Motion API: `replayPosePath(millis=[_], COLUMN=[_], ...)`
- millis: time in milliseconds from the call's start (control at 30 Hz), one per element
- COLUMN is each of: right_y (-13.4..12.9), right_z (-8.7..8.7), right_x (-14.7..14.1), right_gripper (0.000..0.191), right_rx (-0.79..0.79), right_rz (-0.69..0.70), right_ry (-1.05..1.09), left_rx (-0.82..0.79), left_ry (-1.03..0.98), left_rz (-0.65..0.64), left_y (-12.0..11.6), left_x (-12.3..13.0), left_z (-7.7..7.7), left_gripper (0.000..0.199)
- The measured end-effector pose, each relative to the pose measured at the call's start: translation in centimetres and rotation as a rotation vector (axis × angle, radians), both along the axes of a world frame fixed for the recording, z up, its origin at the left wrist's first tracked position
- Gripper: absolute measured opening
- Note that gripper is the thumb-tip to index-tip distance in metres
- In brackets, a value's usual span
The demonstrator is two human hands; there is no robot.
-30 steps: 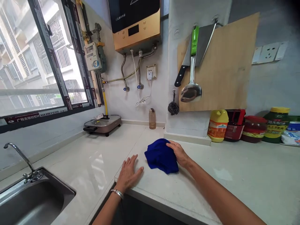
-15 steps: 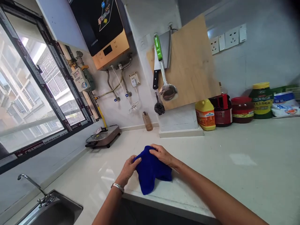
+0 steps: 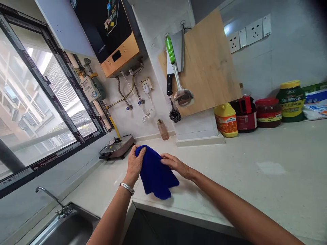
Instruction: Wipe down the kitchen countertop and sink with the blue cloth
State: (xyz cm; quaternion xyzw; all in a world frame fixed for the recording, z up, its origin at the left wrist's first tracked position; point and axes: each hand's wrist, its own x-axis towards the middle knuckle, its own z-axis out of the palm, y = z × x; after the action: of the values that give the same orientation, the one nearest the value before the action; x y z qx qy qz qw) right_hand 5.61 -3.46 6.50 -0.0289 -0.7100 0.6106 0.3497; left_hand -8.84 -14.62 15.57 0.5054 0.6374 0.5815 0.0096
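A deep blue cloth (image 3: 155, 173) hangs in loose folds over the front part of the counter. My left hand (image 3: 135, 161) grips its top corner, thumb in front and fingers behind, with a silver bracelet (image 3: 127, 187) on the wrist. On the cloth's right edge, my right hand (image 3: 177, 165) holds on with thumb and fingers, its fingertips partly hidden behind the fabric. The lower edge of the cloth dangles freely, close to the white countertop (image 3: 230, 183); whether it touches cannot be made out.
A sink (image 3: 68, 228) with a tap (image 3: 51, 197) lies at the lower left. Farther back stand an electric pan (image 3: 117, 146), a brown bottle (image 3: 162, 130), a yellow jug (image 3: 226, 120) and several jars. A cutting board (image 3: 206, 64) and ladle (image 3: 182, 97) hang on the wall.
My left hand has risen with the cloth's corner, drawing it up and leftward. My right hand now holds it lower down on the right edge. The view has shifted slightly.
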Motion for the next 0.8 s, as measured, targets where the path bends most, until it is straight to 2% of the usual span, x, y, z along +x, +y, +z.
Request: replayPosePath(millis=[67, 133, 233, 300, 433, 567, 667, 800], right_y=[-1.2, -1.7, -0.8, 0.3, 1.6, 0.6, 0.1, 0.5], right_z=[-0.1, -0.6, -1.2, -0.9, 1.8, 5.9, 8.0, 8.2], right_x=[-0.1, -0.3, -0.2, 0.5, 3.5, 7.1, 9.0, 10.9], right_gripper=[0.036, 0.037, 0.039, 0.040, 0.035, 0.033, 0.033, 0.037], right_rx=[0.027, 0.074, 0.019, -0.020, 0.088, 0.215, 0.175, 0.010], right_rz=[0.128, 0.161, 0.152, 0.077, -0.144, -0.247, -0.273, -0.225], right_ry=[-0.007, -0.077, -0.143, -0.101, -0.022, -0.010, -0.043, -0.219], left_rx=[0.004, 0.006, 0.008, 0.004, -0.057, -0.099, -0.156, -0.333], left_ry=[0.030, 0.056, 0.074, 0.076, 0.064, -0.004, -0.084, -0.199], left_rz=[0.001, 0.008, 0.035, 0.053, 0.011, -0.094, -0.194, -0.320], left_y=[-0.6, -1.4, -2.9, -4.1, -5.8, -6.3, -5.9, -5.0], left_x=[-0.2, -0.6, -1.7, -2.8, -4.2, -4.0, -3.0, -1.8], left_z=[0.0, 0.0, 0.4, 0.9, 1.9, 3.3, 4.4, 4.7], left_gripper=[0.027, 0.026, 0.026, 0.029, 0.034, 0.042, 0.051, 0.064])
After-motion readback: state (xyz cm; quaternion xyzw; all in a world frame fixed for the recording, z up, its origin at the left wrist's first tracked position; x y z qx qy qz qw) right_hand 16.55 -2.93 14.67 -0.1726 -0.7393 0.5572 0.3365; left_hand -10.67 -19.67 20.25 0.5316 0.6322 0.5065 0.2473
